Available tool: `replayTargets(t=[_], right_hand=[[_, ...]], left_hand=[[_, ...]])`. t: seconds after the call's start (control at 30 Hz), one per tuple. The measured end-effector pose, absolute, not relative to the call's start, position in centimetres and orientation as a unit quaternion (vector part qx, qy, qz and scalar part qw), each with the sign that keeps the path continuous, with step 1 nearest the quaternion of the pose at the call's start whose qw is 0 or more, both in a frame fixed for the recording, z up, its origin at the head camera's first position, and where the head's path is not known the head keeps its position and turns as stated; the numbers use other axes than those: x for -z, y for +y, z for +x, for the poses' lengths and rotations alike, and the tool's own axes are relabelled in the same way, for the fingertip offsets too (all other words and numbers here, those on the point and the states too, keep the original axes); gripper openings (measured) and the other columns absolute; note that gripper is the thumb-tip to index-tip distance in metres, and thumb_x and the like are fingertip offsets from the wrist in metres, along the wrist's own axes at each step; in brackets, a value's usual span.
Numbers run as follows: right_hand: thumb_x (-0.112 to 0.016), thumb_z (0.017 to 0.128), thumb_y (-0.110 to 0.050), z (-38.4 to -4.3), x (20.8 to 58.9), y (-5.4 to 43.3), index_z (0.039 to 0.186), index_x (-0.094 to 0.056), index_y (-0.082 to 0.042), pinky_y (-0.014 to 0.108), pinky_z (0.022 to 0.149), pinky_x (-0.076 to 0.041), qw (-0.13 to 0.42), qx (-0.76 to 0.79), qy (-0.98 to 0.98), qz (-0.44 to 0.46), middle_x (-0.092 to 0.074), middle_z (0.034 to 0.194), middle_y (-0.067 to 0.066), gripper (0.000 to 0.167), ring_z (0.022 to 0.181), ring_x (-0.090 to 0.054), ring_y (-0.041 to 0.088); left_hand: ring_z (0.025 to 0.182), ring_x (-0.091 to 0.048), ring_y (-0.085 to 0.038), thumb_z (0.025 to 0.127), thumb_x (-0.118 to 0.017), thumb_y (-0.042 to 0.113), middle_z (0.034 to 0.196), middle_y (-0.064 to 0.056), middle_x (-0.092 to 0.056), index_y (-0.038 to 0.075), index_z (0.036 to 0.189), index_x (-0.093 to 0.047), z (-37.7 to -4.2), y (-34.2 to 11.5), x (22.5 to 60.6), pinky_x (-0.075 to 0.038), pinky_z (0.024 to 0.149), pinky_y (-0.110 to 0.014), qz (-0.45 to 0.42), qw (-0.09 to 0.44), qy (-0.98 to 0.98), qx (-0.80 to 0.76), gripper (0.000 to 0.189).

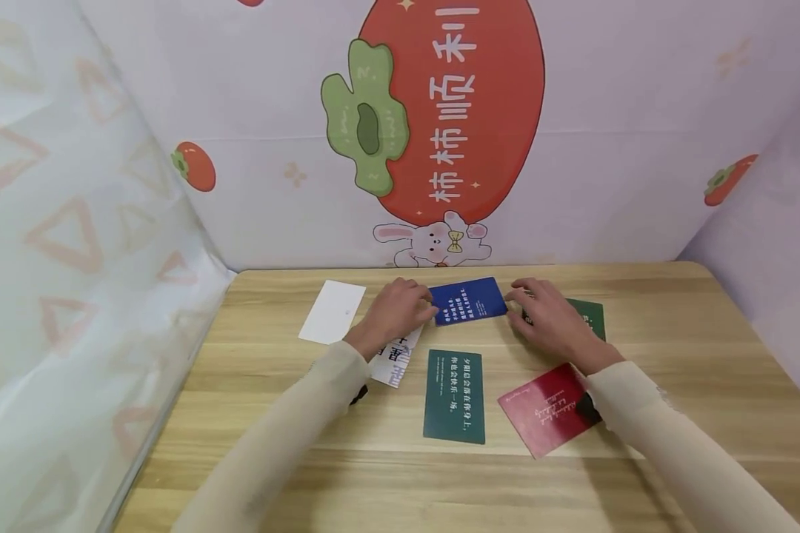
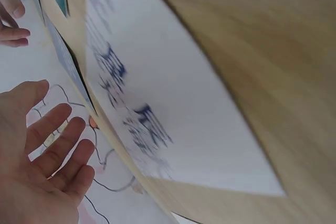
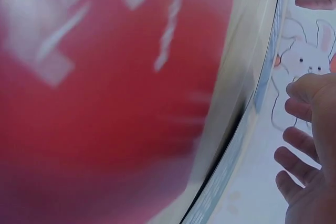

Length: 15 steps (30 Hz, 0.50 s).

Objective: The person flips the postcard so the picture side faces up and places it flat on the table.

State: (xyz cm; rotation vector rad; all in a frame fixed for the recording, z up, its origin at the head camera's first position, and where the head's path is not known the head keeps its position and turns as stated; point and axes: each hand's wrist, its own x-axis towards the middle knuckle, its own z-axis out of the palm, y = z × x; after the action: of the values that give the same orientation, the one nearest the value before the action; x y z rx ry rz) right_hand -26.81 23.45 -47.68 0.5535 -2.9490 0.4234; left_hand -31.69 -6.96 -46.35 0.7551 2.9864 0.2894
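Observation:
A blue card point(image 1: 469, 301) with white writing lies near the back of the table, between the two hands. My left hand point(image 1: 396, 312) is at its left edge, fingers loosely bent; the left wrist view shows nothing between them. Close to the card's right edge is my right hand point(image 1: 550, 320), also loosely bent and holding nothing in the right wrist view. Whether the fingertips touch the card, I cannot tell. Under the left forearm, a white card point(image 2: 173, 103) with dark characters is partly covered. A dark green card point(image 1: 590, 314) lies partly hidden behind the right hand.
On the wooden table point(image 1: 387, 481) a teal card point(image 1: 453, 396) lies in the middle. A red card point(image 1: 540, 414) is by the right wrist, and a plain white card point(image 1: 333, 311) sits at the back left. Behind the table hangs a printed cloth point(image 1: 607, 200).

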Motion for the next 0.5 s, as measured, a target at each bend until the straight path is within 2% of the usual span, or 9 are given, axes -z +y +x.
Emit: replayTargets(t=[0.2,0.5], right_hand=[[-0.068,0.106,-0.02,-27.3,47.8,21.9,0.139,-0.069,-0.005,0.064,0.124,-0.041,0.059,-0.145,-0.966,0.207,-0.051,0.16,0.025,0.037,0.15,-0.045,0.046],[-0.068,0.107,-0.025,-28.0,47.3,18.8,0.14,-0.07,-0.007,0.062,0.127,-0.04,0.048,-0.148,-0.962,0.225,-0.05,0.163,0.022,0.038,0.152,-0.045,0.043]], left_hand=[[0.132,-0.062,-0.024,0.108,-0.065,0.049,0.14,-0.001,-0.073,0.02,0.136,-0.075,-31.5,-9.0,46.8,-0.048,0.12,-0.044,0.228,0.027,0.969,-0.09,0.041],[0.135,-0.06,-0.025,0.107,-0.067,0.043,0.14,-0.002,-0.073,0.018,0.134,-0.076,-31.2,-11.4,47.0,-0.046,0.123,-0.045,0.207,0.026,0.971,-0.115,0.037]])
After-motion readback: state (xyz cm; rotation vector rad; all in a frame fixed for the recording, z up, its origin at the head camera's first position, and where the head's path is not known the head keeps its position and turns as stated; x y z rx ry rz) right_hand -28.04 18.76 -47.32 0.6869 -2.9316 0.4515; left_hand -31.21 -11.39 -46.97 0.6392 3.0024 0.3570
